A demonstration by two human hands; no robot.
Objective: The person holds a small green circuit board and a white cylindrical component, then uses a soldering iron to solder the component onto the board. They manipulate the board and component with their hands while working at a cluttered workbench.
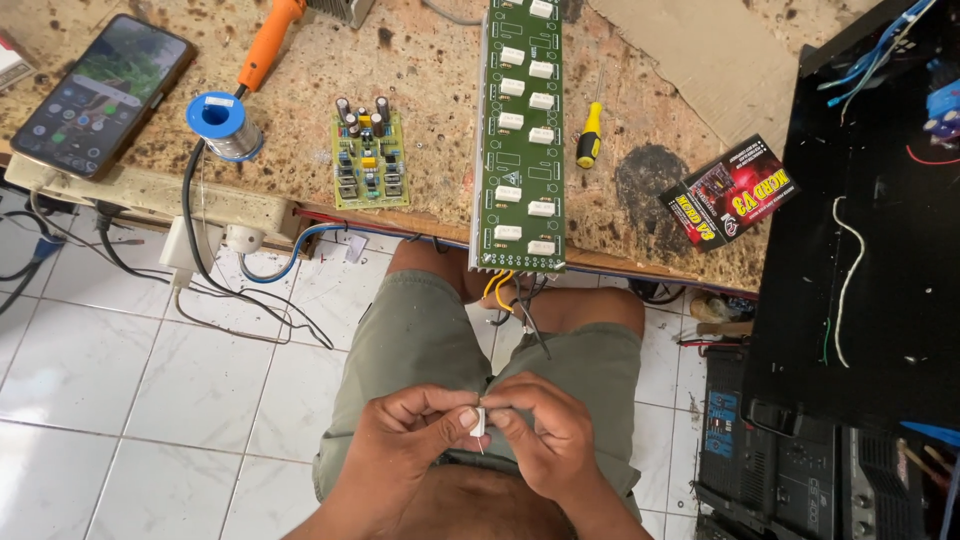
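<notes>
Two hands on one part: a small white rectangular block component with thin wire leads point(479, 424), held low over the lap, well clear of the bench. Left hand point(400, 440) pinches its left face between thumb and forefinger; right hand point(545, 430) pinches the other side, fingertips pressed in close. A lead pokes out below; whether it is bent, cannot tell.

Doing it well, my read: grip the body, not the leads, bend near the body with steady pressure, keep both leads parallel so they match the board holes.

Nearest outward: long green circuit board with two rows of white block components point(520, 130) overhangs the bench edge just above the knees, yellow and black wires point(510, 295) dangling from its end close to the hands. Snag risk there.

On the worn speckled wooden bench point(440, 70): small green circuit board with capacitors point(368, 158), blue spool of solder wire point(222, 125), orange-handled soldering iron point(268, 45), yellow-and-black screwdriver point(590, 138), black smartphone point(100, 95), red-and-black small box point(728, 192). Black metal chassis point(870, 250) at right. Loose cables hang over the white tiled floor point(150, 400).
</notes>
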